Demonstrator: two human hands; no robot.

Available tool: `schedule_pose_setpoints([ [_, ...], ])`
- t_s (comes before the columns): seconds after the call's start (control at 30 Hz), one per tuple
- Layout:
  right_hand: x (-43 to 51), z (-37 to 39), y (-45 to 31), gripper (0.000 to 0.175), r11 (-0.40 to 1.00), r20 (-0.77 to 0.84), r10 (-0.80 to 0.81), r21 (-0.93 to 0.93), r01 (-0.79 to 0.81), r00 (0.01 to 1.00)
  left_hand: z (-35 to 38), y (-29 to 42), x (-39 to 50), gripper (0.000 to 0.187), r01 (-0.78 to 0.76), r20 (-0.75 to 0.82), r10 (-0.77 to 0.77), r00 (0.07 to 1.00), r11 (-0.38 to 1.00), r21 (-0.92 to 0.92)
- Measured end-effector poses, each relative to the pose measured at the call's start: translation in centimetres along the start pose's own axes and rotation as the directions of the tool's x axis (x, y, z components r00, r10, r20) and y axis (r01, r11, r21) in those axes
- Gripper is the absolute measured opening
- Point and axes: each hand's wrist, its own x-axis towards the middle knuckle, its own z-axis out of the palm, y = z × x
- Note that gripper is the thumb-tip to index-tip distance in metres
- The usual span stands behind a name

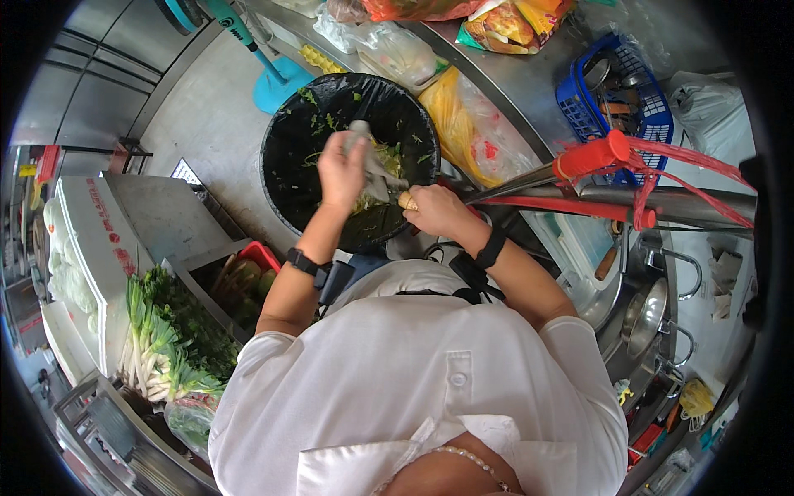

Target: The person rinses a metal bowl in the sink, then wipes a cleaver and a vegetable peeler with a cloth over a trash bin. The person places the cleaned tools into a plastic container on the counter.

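Note:
My left hand (343,170) is over a round bin lined with black plastic (273,155), its fingers closed around a pale, blurred object (359,127) whose kind I cannot tell. On the bin's right side, my right hand (437,209) grips a light wooden handle (407,201). A greyish, blurred metal part, seemingly a blade (384,185), extends from the handle beneath my left hand; whether it touches the pale object is unclear. Yellow-green vegetable scraps (389,158) lie inside the bin, and green leaf bits stick to its liner.
A turquoise long-handled dustpan (282,77) stands behind the bin. Right are bagged goods (459,124), a steel counter (496,80), a blue basket of utensils (574,102) and red-wrapped poles (583,162). Left are leeks (149,347), a white foam box (93,248) and a red crate (263,253).

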Motion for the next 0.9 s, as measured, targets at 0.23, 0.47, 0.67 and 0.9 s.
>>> schedule_pose_setpoints([
  [0.23,0.3,-1.3,1.9,0.026,0.876,0.147,0.255,0.383,-0.292,0.956,-7.2,-4.0,0.6,0.020,0.198,-0.175,-0.149,0.973,0.931,0.306],
  [0.47,0.9,-0.9,1.8,0.024,0.666,0.098,0.227,0.710,-0.228,0.969,-1.9,-3.2,-3.2,0.011,0.357,0.068,-0.355,0.933,0.877,-0.322],
  [0.67,1.4,0.3,0.9,0.032,0.876,-0.238,0.120,0.483,0.010,0.964,3.0,0.9,-4.8,0.017,-0.054,0.117,0.045,0.992,0.996,0.077],
  [0.9,1.5,0.0,2.1,0.035,0.932,-0.348,0.060,0.355,0.073,0.935,1.7,2.7,-4.1,0.015,-0.355,0.359,0.276,0.891,0.919,0.174],
])
